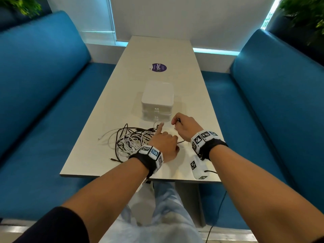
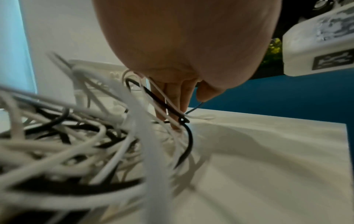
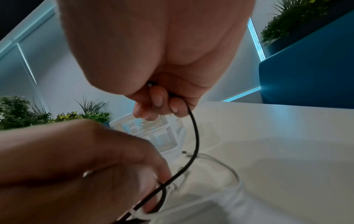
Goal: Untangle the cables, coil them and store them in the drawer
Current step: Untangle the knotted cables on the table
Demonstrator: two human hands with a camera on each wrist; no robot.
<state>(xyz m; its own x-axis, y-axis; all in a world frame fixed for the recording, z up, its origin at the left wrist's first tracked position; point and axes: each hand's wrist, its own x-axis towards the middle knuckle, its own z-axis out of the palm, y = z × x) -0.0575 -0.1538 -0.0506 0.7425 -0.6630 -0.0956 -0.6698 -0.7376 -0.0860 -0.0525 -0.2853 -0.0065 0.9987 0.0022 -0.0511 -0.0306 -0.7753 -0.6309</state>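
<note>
Cables are sitting in one loose heap of black and white strands near the table's front edge, toward its left side, just in front of the little white drawer unit. Both of its drawers look closed from the head view.

Right hand has its fingers curled round one black cable, pinching it close to the end, though the plug itself is hidden in the fist. Left hand is down on the right side of the heap, fingers pointing into it with a black and a couple of white strands running across them, index finger sticking out. Can't honestly tell if it's gripping those or just pinning them.

Handling-wise I'd guess these are light, floppy and a bit springy, so no real weight, but the loops will snag each other and the whole heap will drag along if you yank. Best hold is probably right behind a plug, feeding that end back through the loops while the other hand keeps the pile flat. White ones look thinner, so I'd go easy near the connectors.
</note>
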